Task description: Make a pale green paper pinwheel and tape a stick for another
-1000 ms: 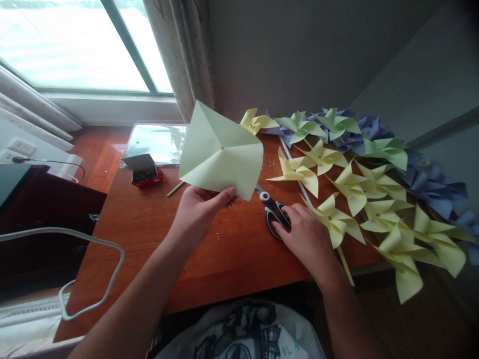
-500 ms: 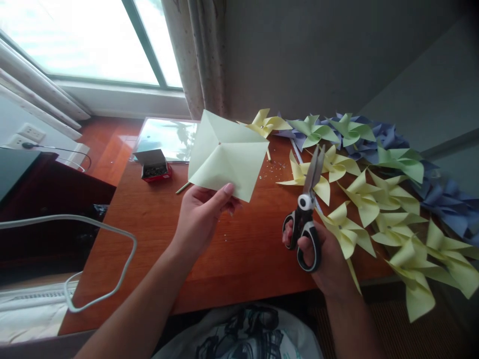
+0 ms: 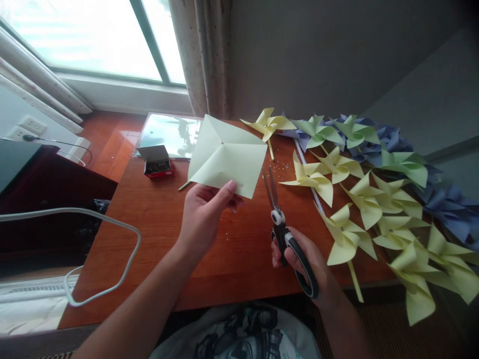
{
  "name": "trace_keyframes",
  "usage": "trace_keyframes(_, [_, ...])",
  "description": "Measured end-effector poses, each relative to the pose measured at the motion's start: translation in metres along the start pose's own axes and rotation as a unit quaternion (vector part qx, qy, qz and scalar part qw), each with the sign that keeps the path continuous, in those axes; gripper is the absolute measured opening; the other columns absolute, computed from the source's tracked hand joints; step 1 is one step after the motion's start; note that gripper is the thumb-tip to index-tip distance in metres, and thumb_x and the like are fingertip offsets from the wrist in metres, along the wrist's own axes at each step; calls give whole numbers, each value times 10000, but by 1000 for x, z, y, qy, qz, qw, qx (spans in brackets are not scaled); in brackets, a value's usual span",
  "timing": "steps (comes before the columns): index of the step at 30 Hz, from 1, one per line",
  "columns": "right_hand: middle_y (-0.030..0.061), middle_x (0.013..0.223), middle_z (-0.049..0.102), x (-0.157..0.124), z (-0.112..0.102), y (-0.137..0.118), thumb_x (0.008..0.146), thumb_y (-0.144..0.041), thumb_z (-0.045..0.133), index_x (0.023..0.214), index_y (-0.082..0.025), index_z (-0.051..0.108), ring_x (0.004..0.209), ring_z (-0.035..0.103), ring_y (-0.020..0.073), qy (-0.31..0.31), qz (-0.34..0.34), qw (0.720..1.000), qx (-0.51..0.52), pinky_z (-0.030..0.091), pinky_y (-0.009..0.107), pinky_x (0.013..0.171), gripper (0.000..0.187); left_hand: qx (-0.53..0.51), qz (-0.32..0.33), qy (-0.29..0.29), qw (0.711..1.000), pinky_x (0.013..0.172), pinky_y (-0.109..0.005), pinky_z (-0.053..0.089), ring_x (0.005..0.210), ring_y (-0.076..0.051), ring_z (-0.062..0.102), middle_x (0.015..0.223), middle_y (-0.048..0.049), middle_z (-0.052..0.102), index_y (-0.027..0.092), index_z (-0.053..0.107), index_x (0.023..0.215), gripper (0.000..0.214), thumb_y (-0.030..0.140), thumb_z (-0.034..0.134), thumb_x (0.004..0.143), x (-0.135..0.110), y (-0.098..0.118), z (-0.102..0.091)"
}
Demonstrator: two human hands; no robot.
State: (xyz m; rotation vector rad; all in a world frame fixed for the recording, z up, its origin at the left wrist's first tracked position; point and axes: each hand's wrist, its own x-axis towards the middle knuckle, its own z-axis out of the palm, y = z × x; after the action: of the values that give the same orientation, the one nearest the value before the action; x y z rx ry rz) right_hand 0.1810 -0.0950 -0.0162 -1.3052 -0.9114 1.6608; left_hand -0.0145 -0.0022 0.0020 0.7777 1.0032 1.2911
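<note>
My left hand [image 3: 205, 212] pinches the lower edge of a square sheet of pale green paper [image 3: 239, 162], thumb on top. Creases run across the sheet and meet at a small hole or mark near its middle. In my right hand [image 3: 303, 254] is a pair of scissors [image 3: 278, 217] with black and white handles. Their blades stand slightly apart and point up and away from me, just right of the sheet's lower right corner, not touching it. Near the right hand lies a yellow paper pinwheel [image 3: 344, 234] on a rolled paper stick.
Several yellow, green [image 3: 406, 164] and blue pinwheels [image 3: 451, 209] cover the table's right side. A red box [image 3: 159, 167] of small dark pieces stands at the back left, near a shiny flat sheet [image 3: 170, 132]. A white cable [image 3: 123, 227] loops past the table's left edge. Paper bits lie scattered behind.
The scissors have moved left and toward the paper, tilting, and their blades and handles have spread a little. The left hand and sheet have stayed nearly in place.
</note>
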Motion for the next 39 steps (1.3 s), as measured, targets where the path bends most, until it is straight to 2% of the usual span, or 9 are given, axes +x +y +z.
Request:
trace_keyframes(9, [3,818,542,-9,6,-4,814,-619,724,959,-207,572,743,511,171,-34,23,996,-74,411,291,702,463,73,42,23,996,571,-267,472,576,-150,616,643,-25,710,161,718,738,196,334,790,794,-1,-4,2])
trace_keyframes(20, [-2,790,555,-7,8,1,782,-625,743,931,-207,577,702,515,157,-25,18,999,-39,424,273,652,474,107,27,-8,994,566,-252,486,582,-151,645,648,-32,721,151,713,738,213,338,786,809,-5,-8,5])
trace_keyframes(25, [3,826,551,-8,8,-6,815,-590,738,940,-209,562,744,514,157,-41,39,998,-30,421,273,683,438,109,25,-10,994,566,-230,485,587,-140,654,638,-24,719,142,713,722,202,308,791,808,-6,-9,7])
trace_keyframes(39, [6,837,529,-7,7,-5,823,-614,725,951,-200,543,758,495,155,-53,37,998,-29,394,287,698,470,107,33,-16,994,551,-191,503,575,-113,651,635,-13,720,136,708,724,191,277,789,823,-8,-9,6])
